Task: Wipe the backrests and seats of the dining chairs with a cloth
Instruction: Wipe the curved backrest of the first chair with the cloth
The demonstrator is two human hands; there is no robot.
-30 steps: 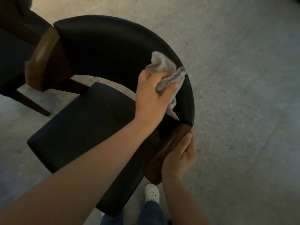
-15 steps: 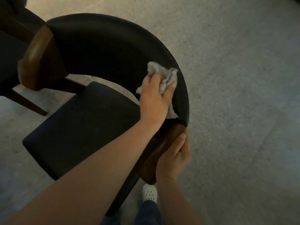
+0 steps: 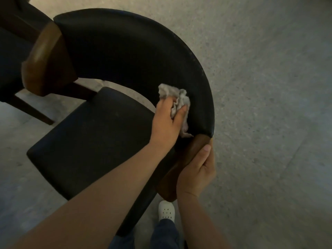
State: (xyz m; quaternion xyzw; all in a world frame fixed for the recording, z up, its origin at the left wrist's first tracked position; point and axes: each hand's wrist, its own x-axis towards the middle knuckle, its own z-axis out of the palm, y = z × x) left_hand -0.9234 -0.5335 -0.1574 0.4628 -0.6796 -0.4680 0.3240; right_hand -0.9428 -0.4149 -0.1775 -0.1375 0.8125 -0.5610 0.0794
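Head view: left hand (image 3: 167,121) pinches the crumpled cloth (image 3: 177,97) against the inner curve of the backrest (image 3: 125,51) (near its right end); right hand (image 3: 195,171) grips the wooden armrest (image 3: 195,143). Best press the cloth flat, overlapping strokes along the curve.

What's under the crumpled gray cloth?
The chair's black backrest lies under the cloth, which the left hand holds against its inner side. The covered patch is hidden, so its condition cannot be seen.
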